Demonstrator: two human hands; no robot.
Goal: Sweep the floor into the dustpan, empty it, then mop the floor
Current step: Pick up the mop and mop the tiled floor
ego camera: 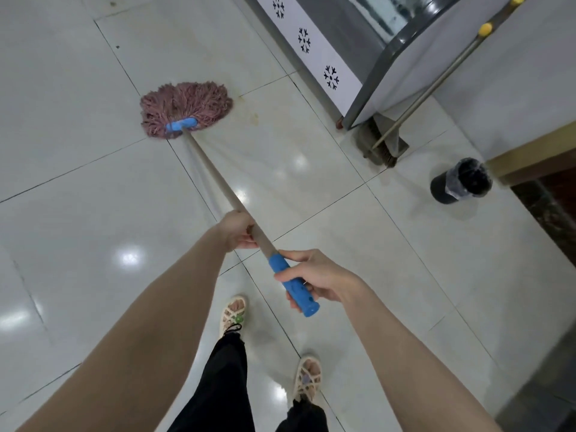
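A mop with a reddish-brown string head point(187, 109) lies spread on the glossy white tile floor point(78, 188), its blue clamp facing me. Its tan pole point(215, 176) slants down toward me. My left hand point(238, 230) grips the pole partway up. My right hand point(314, 280) holds the blue grip point(294, 286) at the pole's end. The broom and dustpan point(381, 145) stand against the grey cabinet at the upper right, their long handles topped with yellow caps.
A chest freezer point(371, 67) with snowflake marks stands at the upper right. A black bin point(459, 180) with a plastic liner sits on the floor beside a counter edge point(536, 154). My feet in sandals stand below the mop. A faint stain marks the tiles right of the mop head.
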